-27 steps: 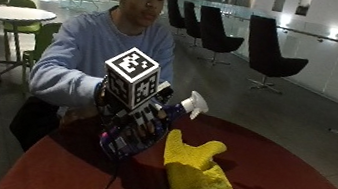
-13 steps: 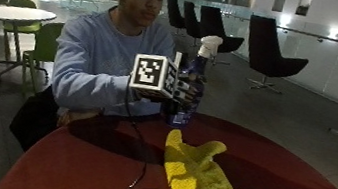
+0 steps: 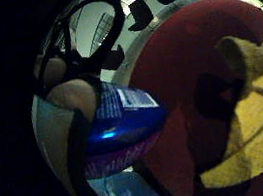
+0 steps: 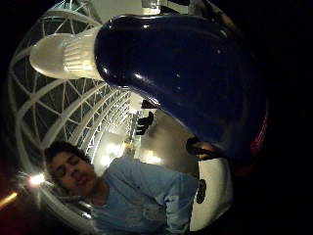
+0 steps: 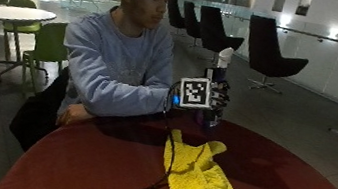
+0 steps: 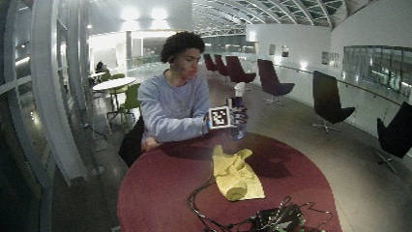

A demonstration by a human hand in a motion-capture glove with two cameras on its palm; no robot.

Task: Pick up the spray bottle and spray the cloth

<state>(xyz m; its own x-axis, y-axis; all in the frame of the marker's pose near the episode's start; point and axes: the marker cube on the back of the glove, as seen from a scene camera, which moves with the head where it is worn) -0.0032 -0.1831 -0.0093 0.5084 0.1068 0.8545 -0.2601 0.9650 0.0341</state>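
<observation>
1. Spray bottle (image 5: 216,89), qty 1: blue body, white nozzle; upright, lifted off tabletop (image 5: 78,162), above cloth's far end.
2. Hand (image 5: 217,97), qty 1 (right, gloved): fingers curled round bottle.
3. Cloth (image 5: 202,181), qty 1: yellow, rumpled, lying on tabletop; looks part-folded, unclear.
4. Bare hand (image 5: 74,113), qty 1: rests at tabletop edge.

A public atrium lounge is showing: black swivel chairs (image 5: 270,53) lining glass railing, café tables (image 5: 8,13), a latticed glass roof (image 6: 283,10)

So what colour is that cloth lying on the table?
The cloth is yellow, lying on the dark red table; the outside view shows it best.
</observation>
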